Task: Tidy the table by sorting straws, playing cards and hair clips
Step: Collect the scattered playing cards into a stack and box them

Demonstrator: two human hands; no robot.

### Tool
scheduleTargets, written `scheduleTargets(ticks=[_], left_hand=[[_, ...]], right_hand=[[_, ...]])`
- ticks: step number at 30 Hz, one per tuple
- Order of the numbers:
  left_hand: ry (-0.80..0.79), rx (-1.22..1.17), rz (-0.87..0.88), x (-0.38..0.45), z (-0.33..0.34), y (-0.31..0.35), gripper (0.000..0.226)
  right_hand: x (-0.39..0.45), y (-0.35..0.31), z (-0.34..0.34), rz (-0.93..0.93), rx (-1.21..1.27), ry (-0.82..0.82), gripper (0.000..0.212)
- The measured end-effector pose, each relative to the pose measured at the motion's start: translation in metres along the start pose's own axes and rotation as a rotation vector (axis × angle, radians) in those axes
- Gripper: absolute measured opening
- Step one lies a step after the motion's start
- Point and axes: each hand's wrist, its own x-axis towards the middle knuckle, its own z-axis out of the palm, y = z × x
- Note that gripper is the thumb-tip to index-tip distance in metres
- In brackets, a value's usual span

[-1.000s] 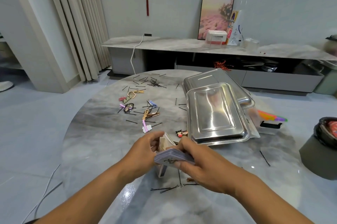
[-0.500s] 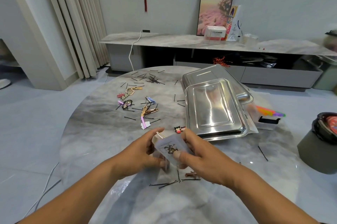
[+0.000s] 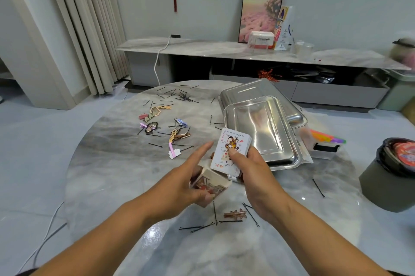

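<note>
Playing cards (image 3: 231,151) up in the right hand (image 3: 251,171), gripped as a full deck with the thumb across the joker face, just above the worktop (image 3: 107,163). Left hand (image 3: 179,182) clutches the card box (image 3: 210,184) below, index finger stretched out. Hair clips (image 3: 161,123) and bobby pins (image 3: 184,97) lie scattered beyond, beside two steel trays (image 3: 267,132).

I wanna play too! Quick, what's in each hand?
Left hand: holds the card box, index finger sticking out.
Right hand: grips the deck of playing cards, joker on top.
</note>
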Motion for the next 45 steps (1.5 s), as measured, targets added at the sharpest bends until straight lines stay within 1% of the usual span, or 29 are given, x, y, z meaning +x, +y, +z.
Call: scheduleTargets(ticks=[2, 4, 6, 9, 11, 14, 17, 21, 25, 27, 30, 34, 36, 39, 41, 43, 45], left_hand=[[-0.052, -0.024, 0.007, 0.0, 0.004, 0.004, 0.1], [-0.069, -0.091, 0.006, 0.0, 0.005, 0.005, 0.096], [-0.054, -0.153, -0.005, 0.001, 0.006, 0.005, 0.092], [-0.014, -0.205, -0.022, 0.002, 0.007, 0.005, 0.086], [0.006, -0.253, -0.025, 0.001, 0.009, 0.005, 0.082], [0.057, -0.318, -0.024, 0.0, 0.011, 0.006, 0.072], [0.106, -0.394, -0.023, -0.001, 0.01, 0.009, 0.059], [0.114, -0.439, -0.053, 0.0, 0.008, 0.012, 0.042], [0.116, -0.457, -0.087, 0.001, 0.005, 0.013, 0.039], [0.1, -0.447, -0.088, 0.001, 0.005, 0.013, 0.037], [0.055, -0.444, -0.084, 0.001, 0.006, 0.013, 0.032], [-0.017, -0.413, -0.081, 0.0, 0.01, 0.009, 0.033], [-0.012, -0.399, -0.079, 0.001, 0.01, 0.007, 0.033], [0.038, -0.367, -0.06, 0.002, 0.011, 0.005, 0.029], [0.067, -0.278, -0.038, 0.002, 0.011, 0.005, 0.028], [0.051, -0.132, -0.025, 0.0, 0.012, 0.007, 0.037], [-0.003, -0.055, -0.037, -0.003, 0.013, 0.009, 0.056]], right_hand=[[0.0, 0.0, 0.002, 0.005, 0.043, -0.015, 0.029], [-0.001, -0.001, 0.003, -0.013, 0.06, -0.019, 0.028], [0.0, -0.001, 0.005, -0.021, 0.111, 0.005, 0.026], [-0.002, 0.0, 0.009, 0.011, 0.288, 0.023, 0.024], [-0.004, 0.002, 0.011, 0.033, 0.352, 0.032, 0.024], [-0.004, 0.003, 0.012, 0.011, 0.331, 0.064, 0.025], [-0.005, 0.001, 0.012, -0.068, 0.272, 0.102, 0.026], [-0.007, 0.0, 0.012, -0.135, 0.239, 0.141, 0.023], [-0.007, 0.001, 0.01, -0.135, 0.273, 0.184, 0.024], [-0.008, 0.0, 0.009, -0.131, 0.248, 0.18, 0.021], [-0.011, -0.004, 0.01, -0.138, 0.123, 0.161, 0.017], [-0.015, -0.004, 0.012, -0.131, 0.055, 0.115, 0.015], [-0.016, -0.005, 0.013, -0.118, 0.062, 0.067, 0.017], [-0.016, -0.006, 0.015, -0.086, 0.087, -0.016, 0.021], [-0.016, -0.005, 0.016, -0.051, 0.137, -0.04, 0.026], [-0.017, -0.002, 0.017, -0.02, 0.198, -0.03, 0.029], [-0.019, 0.001, 0.018, 0.01, 0.259, -0.026, 0.032]])
